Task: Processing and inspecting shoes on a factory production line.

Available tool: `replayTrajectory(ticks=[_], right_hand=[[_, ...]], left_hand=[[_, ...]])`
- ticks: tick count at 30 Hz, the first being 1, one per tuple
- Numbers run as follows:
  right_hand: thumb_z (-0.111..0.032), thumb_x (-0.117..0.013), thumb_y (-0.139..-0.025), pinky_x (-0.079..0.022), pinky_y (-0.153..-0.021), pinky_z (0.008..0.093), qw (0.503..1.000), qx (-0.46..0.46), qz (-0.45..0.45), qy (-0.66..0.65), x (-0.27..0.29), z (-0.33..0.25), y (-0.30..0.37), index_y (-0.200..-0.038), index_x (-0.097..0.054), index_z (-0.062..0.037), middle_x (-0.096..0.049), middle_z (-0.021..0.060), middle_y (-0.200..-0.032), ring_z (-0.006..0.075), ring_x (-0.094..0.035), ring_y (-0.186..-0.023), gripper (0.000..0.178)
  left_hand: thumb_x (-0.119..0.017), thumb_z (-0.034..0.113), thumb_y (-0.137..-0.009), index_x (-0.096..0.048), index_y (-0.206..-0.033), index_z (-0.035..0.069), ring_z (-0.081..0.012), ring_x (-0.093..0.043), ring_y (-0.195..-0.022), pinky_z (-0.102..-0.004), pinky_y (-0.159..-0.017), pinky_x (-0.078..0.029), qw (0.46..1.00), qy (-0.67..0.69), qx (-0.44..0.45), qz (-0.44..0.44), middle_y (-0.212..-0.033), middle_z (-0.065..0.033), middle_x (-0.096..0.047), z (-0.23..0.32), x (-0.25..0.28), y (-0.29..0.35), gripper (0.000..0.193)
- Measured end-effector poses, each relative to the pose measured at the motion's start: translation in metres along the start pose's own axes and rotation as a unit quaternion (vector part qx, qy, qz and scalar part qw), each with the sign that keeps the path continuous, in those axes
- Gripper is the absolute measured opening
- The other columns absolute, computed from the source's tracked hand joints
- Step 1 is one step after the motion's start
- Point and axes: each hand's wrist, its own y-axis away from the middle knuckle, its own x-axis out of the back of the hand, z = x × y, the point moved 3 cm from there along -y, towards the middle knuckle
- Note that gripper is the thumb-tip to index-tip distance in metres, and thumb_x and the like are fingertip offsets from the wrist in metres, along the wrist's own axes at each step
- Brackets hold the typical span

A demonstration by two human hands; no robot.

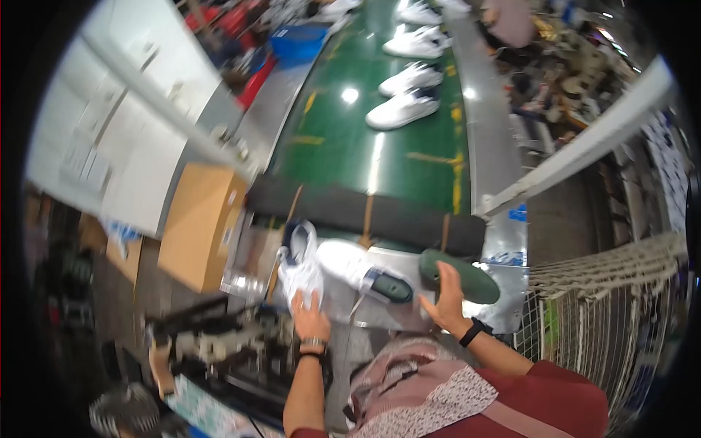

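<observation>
At the near end of the conveyor, my left hand point(310, 321) grips the toe of a white shoe point(301, 274), its fingers over the upper and its dark-lined opening turned away from me. Beside it lies another white shoe point(343, 261) with a dark green shoe last point(393, 287) showing at its heel. My right hand point(447, 310) is open, thumb and fingers spread. Its fingers reach over the left end of a loose dark green shoe last point(471, 281) lying on the metal plate point(380, 315).
Several white shoes point(403, 109) stand along the right side of the green conveyor point(343, 139). A dark roller point(343, 208) crosses its near end. Cardboard boxes point(197, 226) stand left, a rope-and-wire rack point(606, 292) right. White posts point(577, 139) flank the belt. Another person's head point(124, 410) shows lower left.
</observation>
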Motion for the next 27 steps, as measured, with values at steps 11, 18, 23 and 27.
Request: replayTrajectory(ticks=[11, 18, 23, 27], right_hand=[[-0.033, -0.085, -0.075, -0.057, -0.078, 0.0446, 0.946, 0.061, -0.318, 0.009, -0.001, -0.089, -0.09, -0.119, -0.071, 0.0, -0.072, 0.0265, -0.092, 0.0419, -0.073, -0.085, 0.056], [-0.04, -0.069, -0.093, -0.051, -0.091, 0.0299, 0.796, 0.108, -0.585, -0.111, 0.02, -0.246, -0.112, -0.134, -0.061, 0.0062, -0.072, 0.0099, -0.112, 0.018, -0.067, -0.1, 0.062], [-0.056, -0.073, -0.09, -0.045, -0.112, 0.0399, 0.753, 0.014, -0.484, -0.445, -0.074, -0.33, -0.028, -0.162, -0.023, 0.0004, -0.057, 0.0187, -0.143, 0.0264, -0.056, -0.133, 0.105], [-0.014, -0.088, -0.072, -0.042, -0.113, 0.0377, 0.847, 0.239, -0.309, -0.361, -0.158, -0.395, 0.053, -0.156, -0.03, 0.0064, -0.055, 0.0174, -0.141, 0.026, -0.054, -0.131, 0.104]], left_hand=[[-0.095, 0.037, -0.06, -0.033, -0.157, 0.004, -0.0485, -0.034, -0.147, -0.0526, -0.123, -0.031, 0.989, 0.145, -0.011, -0.034, -0.157, -0.031, -0.037, 0.073, 0.067, 0.016, 0.12], [-0.098, 0.034, -0.062, -0.043, -0.149, 0.002, -0.0364, -0.064, -0.124, -0.0442, -0.106, -0.05, 0.869, 0.49, 0.017, -0.072, -0.133, -0.0212, -0.065, 0.043, 0.132, 0.093, 0.108], [-0.091, 0.02, -0.076, -0.053, -0.138, -0.002, -0.0193, -0.063, -0.12, -0.0355, -0.103, -0.05, 0.619, 0.74, 0.193, 0.182, -0.13, -0.0101, -0.065, -0.013, 0.133, 0.182, 0.076], [-0.074, 0.028, -0.095, -0.053, -0.14, -0.004, -0.019, -0.064, -0.116, -0.0346, -0.096, -0.053, 0.501, 0.787, 0.251, 0.26, -0.129, -0.0111, -0.066, -0.053, 0.126, 0.21, 0.059]])
